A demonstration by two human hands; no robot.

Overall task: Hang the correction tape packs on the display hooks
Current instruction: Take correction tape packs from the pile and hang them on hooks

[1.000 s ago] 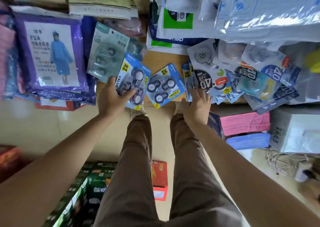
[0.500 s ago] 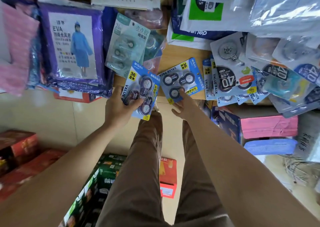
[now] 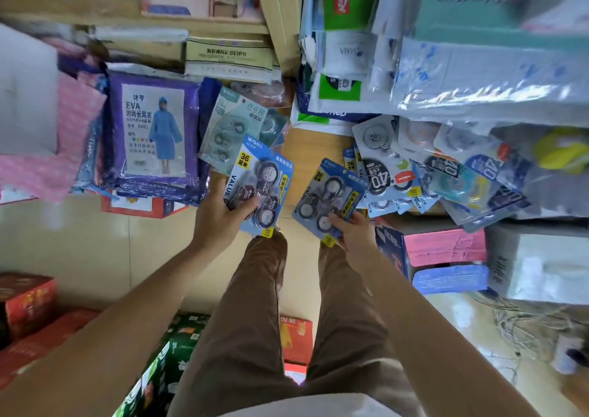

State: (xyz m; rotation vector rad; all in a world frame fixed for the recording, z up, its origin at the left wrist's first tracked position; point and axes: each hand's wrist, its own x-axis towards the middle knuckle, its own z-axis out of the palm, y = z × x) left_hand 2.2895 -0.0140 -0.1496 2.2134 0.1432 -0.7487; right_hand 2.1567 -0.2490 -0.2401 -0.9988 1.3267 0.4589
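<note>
Pulled off shelf (image 3: 314, 144) edge mid-frame, tape pack (image 3: 328, 198) gripped in right hand (image 3: 355, 236); second pack (image 3: 259, 187) gripped in left hand (image 3: 218, 222), gap between.

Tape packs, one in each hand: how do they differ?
The right pack tilts more than the left pack. The left hand grips the left pack by its side, thumb across the front; the right hand pinches the right pack's bottom corner. Both are blue cards with three round tapes.
</note>
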